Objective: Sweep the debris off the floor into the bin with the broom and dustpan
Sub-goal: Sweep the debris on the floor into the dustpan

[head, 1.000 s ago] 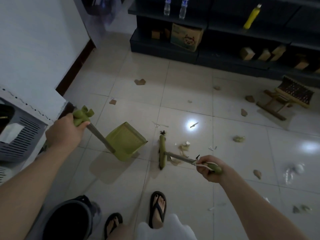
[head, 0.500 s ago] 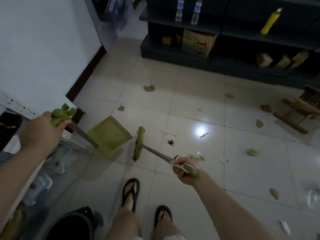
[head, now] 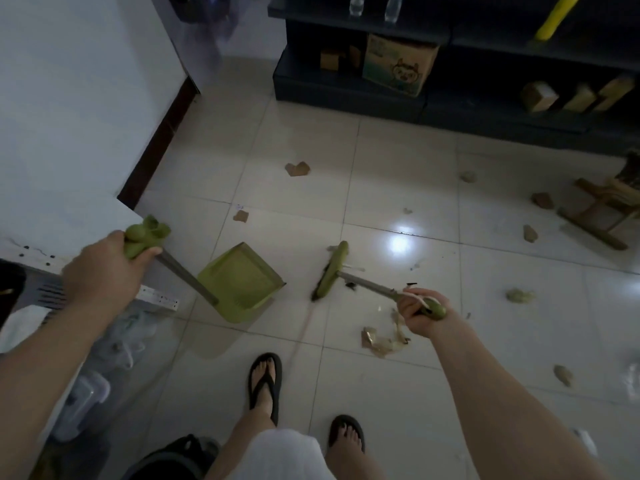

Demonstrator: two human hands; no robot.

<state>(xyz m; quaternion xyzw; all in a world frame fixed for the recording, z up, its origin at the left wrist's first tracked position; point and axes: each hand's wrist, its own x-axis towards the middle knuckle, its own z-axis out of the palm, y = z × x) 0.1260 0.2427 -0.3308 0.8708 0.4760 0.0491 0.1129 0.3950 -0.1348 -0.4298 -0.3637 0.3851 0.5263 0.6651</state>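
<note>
My left hand grips the green top of the dustpan's grey handle. The green dustpan rests tilted on the tiled floor ahead of my feet, its mouth facing right. My right hand is closed on the green grip of the short broom. The broom head stands on the floor a short gap right of the dustpan. A crumpled pile of debris lies under my right hand. Brown scraps and other bits are scattered over the far and right floor. The dark bin sits at the bottom edge, by my left foot.
A white counter and a grey slotted basket stand on the left, with clear plastic boxes below. Dark shelving with a cardboard box and bottles lines the back. A small wooden stool lies at the right.
The broom head has moved right, away from the dustpan's mouth, and my right hand has shifted right over the crumpled debris. The view has swung slightly; my feet have changed stance.
</note>
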